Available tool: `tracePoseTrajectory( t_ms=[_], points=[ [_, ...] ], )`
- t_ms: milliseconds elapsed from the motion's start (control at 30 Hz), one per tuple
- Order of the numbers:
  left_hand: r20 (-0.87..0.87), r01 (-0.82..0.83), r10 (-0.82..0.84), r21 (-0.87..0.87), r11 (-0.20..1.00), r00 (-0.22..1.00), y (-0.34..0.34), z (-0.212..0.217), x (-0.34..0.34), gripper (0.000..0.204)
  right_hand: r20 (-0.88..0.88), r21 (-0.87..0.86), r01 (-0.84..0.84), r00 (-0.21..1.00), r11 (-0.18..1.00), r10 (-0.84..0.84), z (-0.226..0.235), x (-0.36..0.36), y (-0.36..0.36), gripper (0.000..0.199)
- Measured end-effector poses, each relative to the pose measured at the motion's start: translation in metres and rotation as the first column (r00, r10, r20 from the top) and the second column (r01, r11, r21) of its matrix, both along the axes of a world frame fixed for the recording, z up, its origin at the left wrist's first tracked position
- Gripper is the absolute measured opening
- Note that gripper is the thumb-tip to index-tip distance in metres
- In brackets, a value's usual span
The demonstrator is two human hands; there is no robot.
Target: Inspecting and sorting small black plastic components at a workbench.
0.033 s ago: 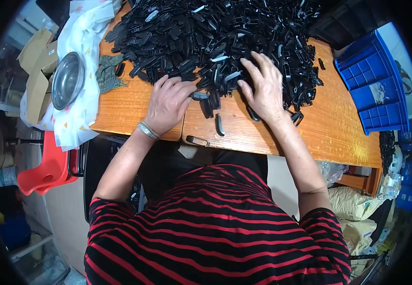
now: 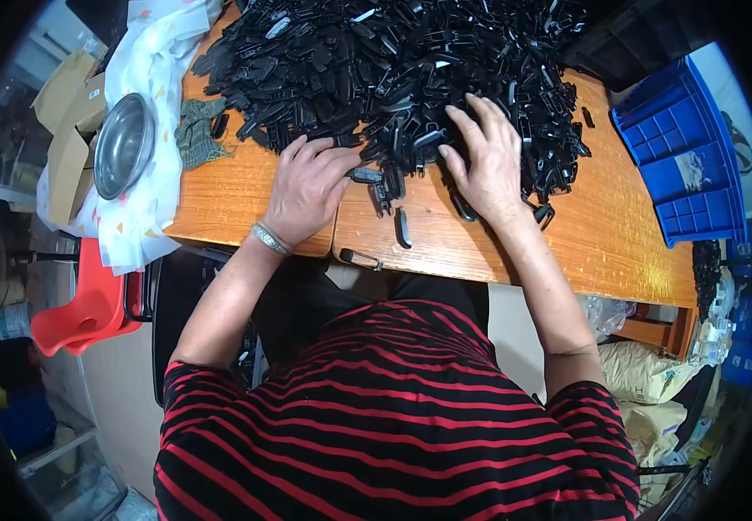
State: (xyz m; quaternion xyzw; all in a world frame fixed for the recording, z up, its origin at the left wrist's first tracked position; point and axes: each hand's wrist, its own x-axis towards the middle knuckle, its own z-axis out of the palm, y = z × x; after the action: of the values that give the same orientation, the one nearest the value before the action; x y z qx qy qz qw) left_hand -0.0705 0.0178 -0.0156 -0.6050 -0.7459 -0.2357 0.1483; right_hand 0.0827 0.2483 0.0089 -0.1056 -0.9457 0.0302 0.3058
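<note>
Splaying open, the right hand (image 2: 490,167) reaches over the pile of black parts (image 2: 332,69). The left hand (image 2: 308,187) touches one dark piece (image 2: 366,175); whether gripped, I cannot tell.

Black plastic parts (image 2: 324,78) on your glossy wood table (image 2: 610,226)
Your parts mix matt and shiny faces; the table shows smooth grain. The bowl (image 2: 122,148) looks like polished metal, the rag (image 2: 200,137) rough cloth, the blue crate (image 2: 675,156) smooth plastic.

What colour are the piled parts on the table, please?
The parts are mostly black, best in head view.
</note>
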Motion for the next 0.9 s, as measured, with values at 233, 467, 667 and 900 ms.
tracePoseTrajectory(
  t_ms=[233,467,667,900],
  points=[
    [0.155,-0.009,-0.018,0.169,0.986,0.988,-0.016,0.008,0.038,0.026,-0.002,-0.328,-0.245,0.966,0.912,0.258,0.020,0.045,-0.067,0.027],
    [0.267,0.087,-0.113,0.110,0.990,0.957,0.013,0.005,0.043,0.021,0.155,-0.433,-0.142,0.961,0.890,0.229,-0.012,0.039,-0.087,0.019],
    [0.241,0.091,-0.099,0.045,0.995,0.965,0.010,0.007,0.037,0.015,0.120,-0.473,-0.123,0.972,0.872,0.202,-0.005,0.049,-0.069,0.017],
    [0.249,0.064,-0.078,0.062,0.996,0.965,-0.006,0.011,0.036,0.022,0.238,-0.299,-0.016,0.967,0.954,0.091,-0.006,0.050,-0.065,0.010]
  ],
)
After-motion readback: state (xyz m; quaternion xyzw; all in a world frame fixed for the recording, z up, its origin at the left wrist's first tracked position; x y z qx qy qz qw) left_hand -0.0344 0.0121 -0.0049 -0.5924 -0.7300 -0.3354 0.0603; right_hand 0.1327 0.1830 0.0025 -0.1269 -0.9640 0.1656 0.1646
